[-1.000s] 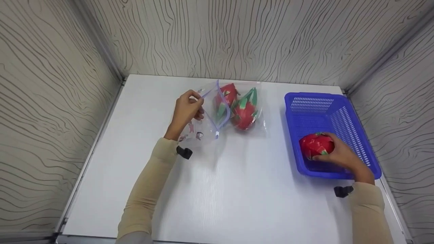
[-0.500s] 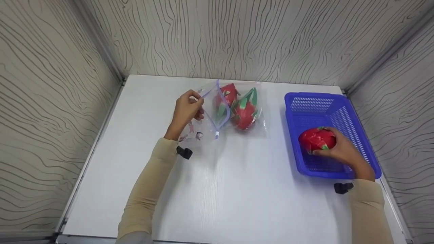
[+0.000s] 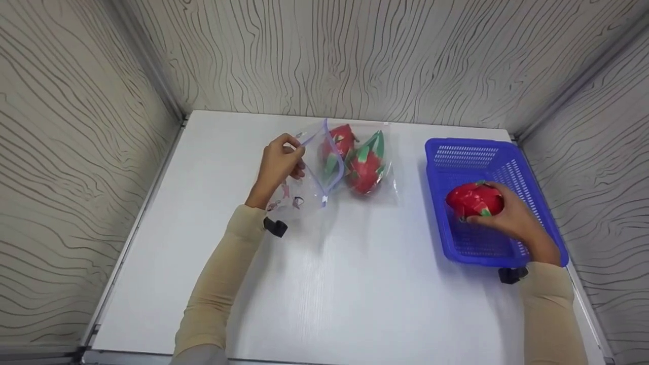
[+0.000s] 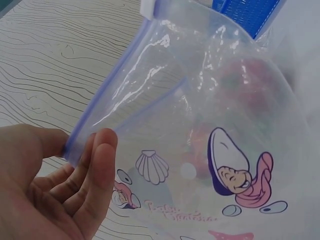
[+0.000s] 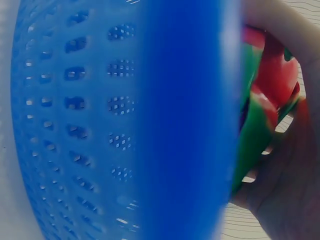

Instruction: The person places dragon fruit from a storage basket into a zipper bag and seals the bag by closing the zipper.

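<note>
My left hand (image 3: 282,161) pinches the purple zip edge of a clear zip bag (image 4: 165,125), whose mouth gapes apart. Pink and purple cartoon prints and a shell mark the bag in the left wrist view. Inside the bag lie two red dragon fruits with green scales, one at the back (image 3: 343,139) and one nearer (image 3: 366,172). Over the blue basket (image 3: 459,258) my right hand (image 3: 512,215) grips another dragon fruit (image 3: 471,198), fingers on its far side and thumb on its near side. The basket wall covers part of that fruit in the right wrist view.
The basket stands at the right of the white table (image 3: 355,284), with perforated walls. A wood-patterned panel (image 3: 324,61) rises behind the table, and similar panels flank both sides.
My right hand has moved up and toward the back of the basket with the dragon fruit in its grip. My left hand and the bag have stayed in place.
</note>
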The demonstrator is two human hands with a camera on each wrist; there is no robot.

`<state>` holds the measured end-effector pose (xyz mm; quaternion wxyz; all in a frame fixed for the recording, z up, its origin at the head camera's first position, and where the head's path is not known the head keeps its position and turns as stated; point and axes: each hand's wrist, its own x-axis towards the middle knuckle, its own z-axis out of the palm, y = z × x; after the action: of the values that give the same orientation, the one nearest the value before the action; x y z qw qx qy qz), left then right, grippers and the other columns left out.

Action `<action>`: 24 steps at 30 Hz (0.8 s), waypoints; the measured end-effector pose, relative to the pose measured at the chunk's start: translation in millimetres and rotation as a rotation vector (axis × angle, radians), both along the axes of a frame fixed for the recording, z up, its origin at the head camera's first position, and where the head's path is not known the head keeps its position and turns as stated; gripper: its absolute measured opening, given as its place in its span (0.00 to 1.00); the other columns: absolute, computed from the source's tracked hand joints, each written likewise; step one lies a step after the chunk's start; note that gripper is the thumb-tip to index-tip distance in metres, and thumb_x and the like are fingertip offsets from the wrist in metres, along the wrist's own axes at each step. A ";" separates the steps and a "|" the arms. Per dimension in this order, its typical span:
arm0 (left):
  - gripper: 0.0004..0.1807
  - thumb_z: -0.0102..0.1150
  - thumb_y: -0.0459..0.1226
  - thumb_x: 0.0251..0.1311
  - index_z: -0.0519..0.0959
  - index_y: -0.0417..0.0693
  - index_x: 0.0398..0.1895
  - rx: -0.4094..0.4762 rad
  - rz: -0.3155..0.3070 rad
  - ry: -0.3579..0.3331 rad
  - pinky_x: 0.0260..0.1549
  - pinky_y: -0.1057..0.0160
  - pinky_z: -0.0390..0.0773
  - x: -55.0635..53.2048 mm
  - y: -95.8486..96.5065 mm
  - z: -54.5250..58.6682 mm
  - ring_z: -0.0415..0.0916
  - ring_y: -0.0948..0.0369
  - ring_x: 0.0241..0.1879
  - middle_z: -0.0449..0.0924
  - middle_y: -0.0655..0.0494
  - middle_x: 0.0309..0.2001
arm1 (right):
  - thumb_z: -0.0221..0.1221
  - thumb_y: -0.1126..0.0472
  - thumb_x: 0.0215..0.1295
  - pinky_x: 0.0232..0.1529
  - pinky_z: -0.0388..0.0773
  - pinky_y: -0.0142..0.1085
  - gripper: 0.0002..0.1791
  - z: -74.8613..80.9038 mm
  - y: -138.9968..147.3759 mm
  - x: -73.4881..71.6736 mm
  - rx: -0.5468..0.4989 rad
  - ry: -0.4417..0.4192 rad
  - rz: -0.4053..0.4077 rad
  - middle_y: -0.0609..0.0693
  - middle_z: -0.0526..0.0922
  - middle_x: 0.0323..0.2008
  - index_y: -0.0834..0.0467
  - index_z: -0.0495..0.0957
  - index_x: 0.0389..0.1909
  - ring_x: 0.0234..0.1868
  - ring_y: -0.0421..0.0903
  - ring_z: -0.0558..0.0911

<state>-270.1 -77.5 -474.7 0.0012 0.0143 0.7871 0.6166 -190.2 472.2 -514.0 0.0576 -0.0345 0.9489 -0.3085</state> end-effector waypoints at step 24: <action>0.06 0.59 0.37 0.74 0.77 0.43 0.46 0.011 -0.004 0.002 0.20 0.63 0.86 1.4 1.6 2.4 0.81 0.61 0.16 0.84 0.51 0.23 | 0.78 0.42 0.57 0.63 0.74 0.75 0.61 18.6 -10.5 -12.0 0.003 0.060 -0.047 0.71 0.66 0.73 0.58 0.53 0.83 0.69 0.76 0.71</action>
<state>-268.7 -76.0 -472.3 0.0018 0.0165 0.7838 0.6208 -202.3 461.7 -495.4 0.0219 -0.0212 0.9512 -0.3072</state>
